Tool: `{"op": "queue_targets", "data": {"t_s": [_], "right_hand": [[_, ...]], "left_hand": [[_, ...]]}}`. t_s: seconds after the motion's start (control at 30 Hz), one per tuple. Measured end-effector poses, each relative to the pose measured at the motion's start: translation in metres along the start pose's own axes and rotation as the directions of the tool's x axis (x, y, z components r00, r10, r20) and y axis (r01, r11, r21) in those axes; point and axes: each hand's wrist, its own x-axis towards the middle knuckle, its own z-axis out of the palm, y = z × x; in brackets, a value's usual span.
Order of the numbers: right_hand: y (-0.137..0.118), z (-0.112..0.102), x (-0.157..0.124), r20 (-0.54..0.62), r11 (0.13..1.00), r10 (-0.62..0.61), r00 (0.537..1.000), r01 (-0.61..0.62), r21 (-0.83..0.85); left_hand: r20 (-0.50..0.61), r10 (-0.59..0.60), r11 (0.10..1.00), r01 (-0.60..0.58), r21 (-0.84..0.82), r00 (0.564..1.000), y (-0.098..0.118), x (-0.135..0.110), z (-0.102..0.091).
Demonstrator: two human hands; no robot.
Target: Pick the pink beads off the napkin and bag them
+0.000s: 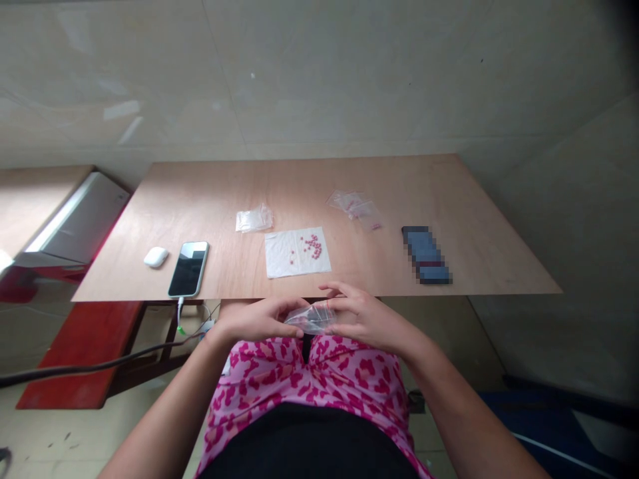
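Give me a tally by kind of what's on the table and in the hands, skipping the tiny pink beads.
Smartphone: 1
White earbud case: 1
White paper sheet: 1
Pixelated dark blue object: 1
Clear plastic bags: 3: near bag, far bag, held bag between left hand and right hand
Total: 7, or 8 if the far bag is two

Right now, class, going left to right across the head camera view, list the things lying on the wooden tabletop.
white earbud case → smartphone → white paper sheet with pink beads → pixelated dark rectangular object
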Motion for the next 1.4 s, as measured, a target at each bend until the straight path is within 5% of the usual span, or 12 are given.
{"op": "queue_targets", "data": {"t_s": [0.2, 0.33, 0.5, 0.73, 0.9, 1.0, 1.13, 1.27, 1.4], "right_hand": [[0.003, 0.004, 0.002, -0.022, 0.996, -0.045, 0.999, 0.043, -0.079], [-0.001, 0.013, 0.003, -0.009, 0.986, -0.057, 0.998, 0.055, -0.160], [-0.012, 0.026, 0.005, 0.019, 0.970, -0.098, 0.995, 0.100, -0.223], [-0.016, 0.015, 0.005, -0.037, 0.996, -0.085, 0.996, 0.085, -0.011], [0.011, 0.008, 0.020, -0.238, 0.977, 0.017, 0.971, 0.035, 0.209], [0.037, 0.009, 0.055, -0.436, 0.934, 0.148, 0.888, 0.019, 0.356], [0.065, 0.014, 0.119, -0.639, 0.870, 0.322, 0.699, 0.048, 0.490], [0.076, 0.027, 0.160, -0.750, 0.886, 0.353, 0.559, 0.059, 0.461], [0.077, 0.043, 0.165, -0.840, 0.971, 0.170, 0.516, 0.059, 0.233]], "left_hand": [[-0.030, 0.027, 0.999, -0.026, 0.037, 0.999, -0.003, -0.003, -0.004], [-0.111, 0.088, 0.985, -0.069, 0.159, 0.990, 0.000, 0.003, 0.006], [-0.060, 0.099, 0.977, -0.086, 0.197, 0.993, -0.008, 0.014, 0.021], [-0.173, 0.114, 0.985, -0.089, 0.149, 0.978, -0.009, 0.014, 0.019], [-0.335, 0.169, 0.981, -0.126, 0.144, 0.927, -0.002, 0.013, 0.002], [-0.507, 0.195, 0.969, -0.086, 0.229, 0.840, -0.003, 0.019, -0.022], [-0.642, 0.297, 0.857, 0.099, 0.506, 0.707, -0.002, 0.035, -0.062], [-0.557, 0.383, 0.576, 0.281, 0.768, 0.737, 0.007, 0.053, -0.090], [-0.451, 0.385, 0.348, 0.326, 0.879, 0.805, 0.015, 0.065, -0.100]]}}
